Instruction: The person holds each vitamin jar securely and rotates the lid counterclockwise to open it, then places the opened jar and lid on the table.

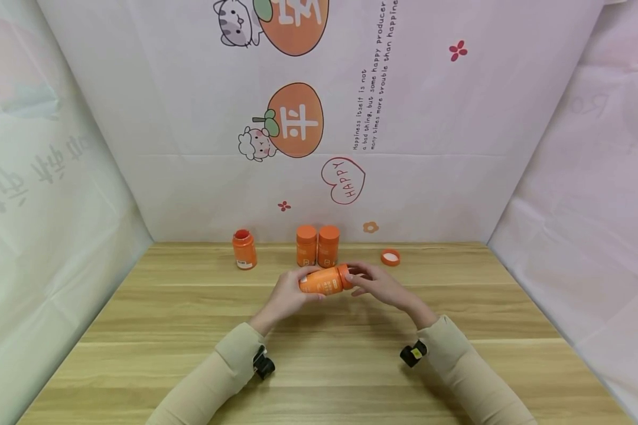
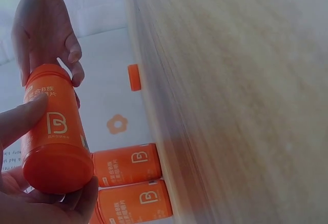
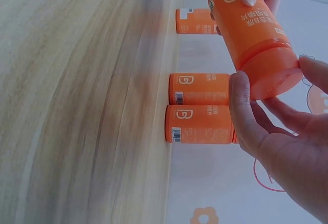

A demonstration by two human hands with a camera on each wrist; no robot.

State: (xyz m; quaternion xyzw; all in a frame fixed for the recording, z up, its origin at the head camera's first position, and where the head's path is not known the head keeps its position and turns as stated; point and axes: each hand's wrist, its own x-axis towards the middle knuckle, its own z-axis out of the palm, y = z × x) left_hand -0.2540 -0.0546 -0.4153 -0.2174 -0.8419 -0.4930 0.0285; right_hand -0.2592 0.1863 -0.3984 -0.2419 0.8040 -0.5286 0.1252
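Note:
An orange bottle with white print lies nearly sideways in the air above the table, its cap toward the right. My left hand grips the body near the base, thumb on the printed side in the left wrist view. Around the cap are the fingertips and thumb of my right hand. Close behind stand two similar capped bottles, side by side and upright. To their left is an uncapped orange bottle, its mouth facing up. A loose orange cap rests on the table, pale inside showing.
The wood-grain table ends at a white printed backdrop just behind the bottles. White sheets hang at both sides. A small black camera is strapped at each sleeve cuff.

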